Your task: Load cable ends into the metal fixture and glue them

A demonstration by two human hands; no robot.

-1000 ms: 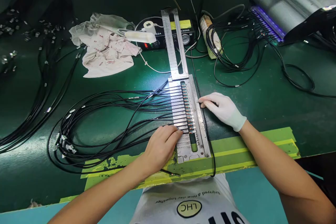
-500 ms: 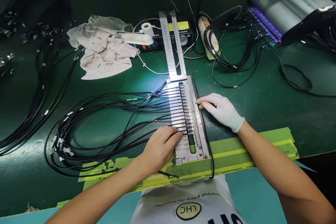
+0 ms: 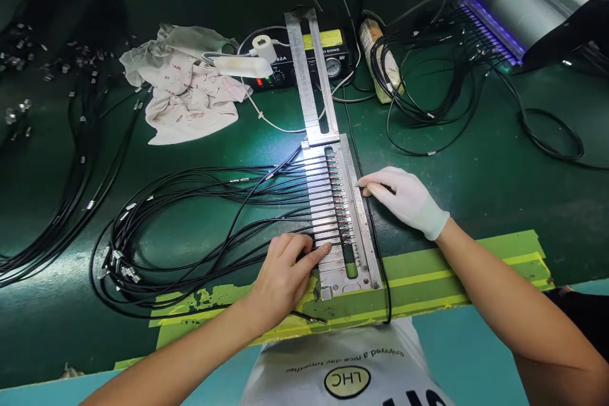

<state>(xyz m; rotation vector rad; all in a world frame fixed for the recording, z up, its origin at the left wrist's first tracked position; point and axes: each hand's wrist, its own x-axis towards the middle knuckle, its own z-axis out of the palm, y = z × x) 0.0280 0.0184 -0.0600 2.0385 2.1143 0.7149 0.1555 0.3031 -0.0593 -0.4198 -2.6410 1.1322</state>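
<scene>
Left hand (image 3: 278, 276): bare, partly curled, thumb pressed to the metal slotted fixture (image 3: 333, 279); any cable pinched beneath the fingers, cannot tell.

Right hand (image 3: 404, 196): white-gloved, thumb and forefinger drawn together at the fixture's right edge; grip on the edge or on the single black cable (image 3: 375, 241) alongside, cannot tell.

Fixture: flat on the green tabletop (image 3: 476, 203), between both hands. Black cables (image 3: 117, 231) laid across side by side, looped away to the left; coloured wire ends (image 3: 340, 203) in a row over the long window.

Progress, as judged: mostly filled, from far end down to beside the left thumb; a short stretch at the near end without cables. One loose cable end (image 3: 311, 317) below the left wrist, outside the fixture.

Nearby: yellow-green tape (image 3: 428, 276) along the near edge; slotted metal frame (image 3: 295, 57) adjoining the fixture's far end.

Farther: crumpled printed cloth (image 3: 190, 89); black control box (image 3: 285, 79) with gauge; coiled cables (image 3: 445, 104) on the right; silver housing (image 3: 528, 0), violet-lit; dark cable heap (image 3: 71, 6), far left.
</scene>
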